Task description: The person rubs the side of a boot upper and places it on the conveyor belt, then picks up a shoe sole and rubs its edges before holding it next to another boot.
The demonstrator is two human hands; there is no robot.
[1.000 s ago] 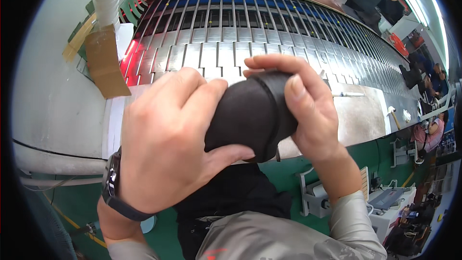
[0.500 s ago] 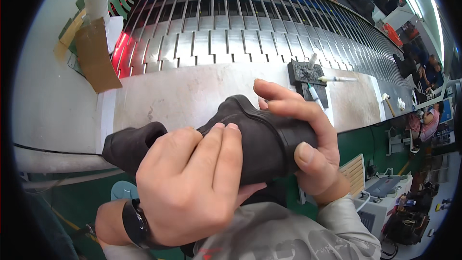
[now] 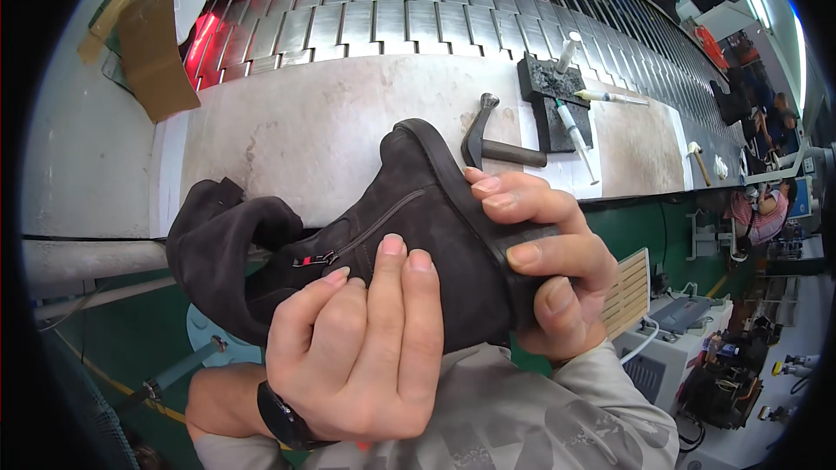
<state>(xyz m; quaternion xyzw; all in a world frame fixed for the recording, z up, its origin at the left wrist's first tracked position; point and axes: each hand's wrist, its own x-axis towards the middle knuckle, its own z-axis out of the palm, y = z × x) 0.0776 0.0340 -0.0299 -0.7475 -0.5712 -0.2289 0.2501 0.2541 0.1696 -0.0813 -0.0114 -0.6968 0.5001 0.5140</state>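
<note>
OK, treat the boot as the middle of the clock. Way out at your 10 there's a bent piece of brown cardboard (image 3: 155,57), with the pale desk (image 3: 287,113) running from there across 12. The dark boot (image 3: 470,270) itself sits between your hands at the desk's near edge, floppy shaft out to 9, sole facing 3, with a zip pull (image 3: 329,258) on the side facing you. Your left hand (image 3: 370,339), around 6 to 7, has its fingers bunched together against the boot just below the zip; thumb's hidden, so can't tell if it's pinching. A hammer (image 3: 509,152) lies on the desk at 1. At 3 your right hand (image 3: 562,274) has fingers and thumb curled around the sole. Past the hammer, near 2, a black block (image 3: 544,83) carries syringes (image 3: 572,129), and another hammer (image 3: 699,163) lies well off toward 2 to 3.
</note>
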